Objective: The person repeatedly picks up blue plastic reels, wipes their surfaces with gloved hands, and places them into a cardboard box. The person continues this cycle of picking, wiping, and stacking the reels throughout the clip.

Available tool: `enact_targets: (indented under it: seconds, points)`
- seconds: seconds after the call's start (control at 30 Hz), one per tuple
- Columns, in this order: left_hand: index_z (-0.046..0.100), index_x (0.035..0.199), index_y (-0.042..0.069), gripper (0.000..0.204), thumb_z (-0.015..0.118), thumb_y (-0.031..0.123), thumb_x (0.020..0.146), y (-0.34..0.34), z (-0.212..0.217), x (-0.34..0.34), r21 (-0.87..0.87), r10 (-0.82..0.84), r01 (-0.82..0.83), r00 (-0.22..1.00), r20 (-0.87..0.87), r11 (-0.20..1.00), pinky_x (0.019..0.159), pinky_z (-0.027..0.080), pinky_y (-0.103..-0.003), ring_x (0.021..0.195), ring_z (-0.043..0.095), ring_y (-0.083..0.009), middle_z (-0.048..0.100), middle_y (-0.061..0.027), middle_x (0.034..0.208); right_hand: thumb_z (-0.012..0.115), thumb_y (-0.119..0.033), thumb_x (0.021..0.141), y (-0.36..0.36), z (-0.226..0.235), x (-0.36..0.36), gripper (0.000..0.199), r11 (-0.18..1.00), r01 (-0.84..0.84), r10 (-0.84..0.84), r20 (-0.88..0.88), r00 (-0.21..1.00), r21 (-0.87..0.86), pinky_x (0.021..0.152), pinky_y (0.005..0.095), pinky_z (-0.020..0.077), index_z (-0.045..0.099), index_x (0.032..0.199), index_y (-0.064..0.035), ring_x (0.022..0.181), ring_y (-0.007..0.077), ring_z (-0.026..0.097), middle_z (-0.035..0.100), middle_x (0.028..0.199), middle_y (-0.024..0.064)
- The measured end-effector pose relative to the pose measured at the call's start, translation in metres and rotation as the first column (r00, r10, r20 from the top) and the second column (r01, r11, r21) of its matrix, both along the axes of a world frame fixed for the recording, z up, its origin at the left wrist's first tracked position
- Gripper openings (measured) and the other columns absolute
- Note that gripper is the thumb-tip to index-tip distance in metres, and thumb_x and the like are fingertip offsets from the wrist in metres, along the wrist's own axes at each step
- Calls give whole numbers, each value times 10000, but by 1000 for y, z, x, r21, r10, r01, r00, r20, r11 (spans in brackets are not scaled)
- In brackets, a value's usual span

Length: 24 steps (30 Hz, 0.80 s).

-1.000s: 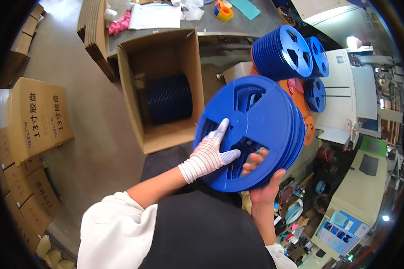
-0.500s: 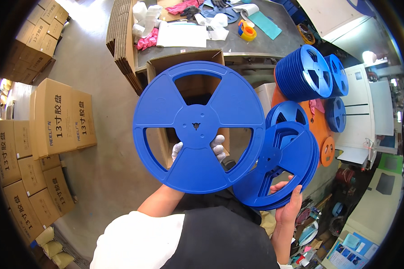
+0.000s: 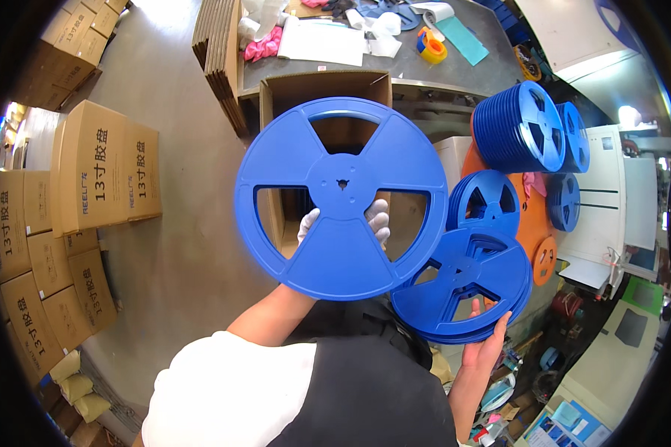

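My left hand [image 3: 378, 221], in a white glove, is closed on a large blue plastic reel [image 3: 343, 253] held up in front of me. The hand is mostly behind the reel; its thumb and fingertips show through two of the cut-outs, gripping either side of one spoke panel. Lower right, my bare right hand [image 3: 490, 335] grips the edge of a stack of blue reels [image 3: 462, 279], fingers inside a cut-out and thumb on the rim. The held reel overlaps the stack's left side. Behind it stands an open cardboard box [image 3: 324, 83], its inside partly hidden.
More blue reels [image 3: 525, 127] stand on an orange surface [image 3: 525, 197] at right. A grey workbench [image 3: 395, 67] bears paper, pink cloth and a yellow tape roll [image 3: 432, 48]. Flattened cartons [image 3: 220, 67] lean against it. Closed cardboard boxes [image 3: 104, 171] are stacked at left.
My view has shifted, so most of the scene sits further right. The reel stack in my right hand has tipped to show its top face more squarely. Both hands keep their grips.
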<state>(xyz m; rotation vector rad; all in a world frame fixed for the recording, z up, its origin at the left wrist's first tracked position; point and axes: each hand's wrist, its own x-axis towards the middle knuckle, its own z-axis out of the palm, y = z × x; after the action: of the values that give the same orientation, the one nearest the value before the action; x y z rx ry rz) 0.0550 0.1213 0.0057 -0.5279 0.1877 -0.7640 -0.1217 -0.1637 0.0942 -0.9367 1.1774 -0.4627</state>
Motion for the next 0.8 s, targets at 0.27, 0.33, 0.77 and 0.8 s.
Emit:
enact_targets:
  seconds: [0.27,0.33,0.77,0.8]
  points:
    - [352,1501,18,830,678,409,845,11,-15,-3,127,9,-11,1000,17,992,1137,411,-448,1336,500,-326,462,-185,1472,504,-452,1025,-13,-11,-10,471,997,-14,4,128,992,81,767,364,568,537,1282,-58,1017,232,648,515,1410,185]
    - [362,1494,19,855,705,415,818,11,-15,-5,121,1,-16,993,121,993,1136,413,-455,1330,501,-327,470,-180,1456,488,-453,1031,-10,-11,-4,471,993,-91,74,197,977,77,752,339,537,546,1270,-50,890,186,635,530,1401,170]
    - [260,1553,47,866,654,379,856,-30,13,-45,-139,-324,322,946,4,937,1152,379,-492,1325,478,-371,419,-206,1493,622,-541,928,31,-8,40,664,882,-470,459,269,847,-24,815,395,527,525,1338,-27,890,243,606,584,1308,143]
    - [259,1555,51,858,647,380,864,-31,13,-45,-154,-320,317,947,8,936,1151,379,-494,1329,476,-373,414,-210,1497,627,-535,927,30,-8,38,662,886,-462,450,298,842,-34,816,395,531,529,1333,-21,884,247,610,584,1309,148]
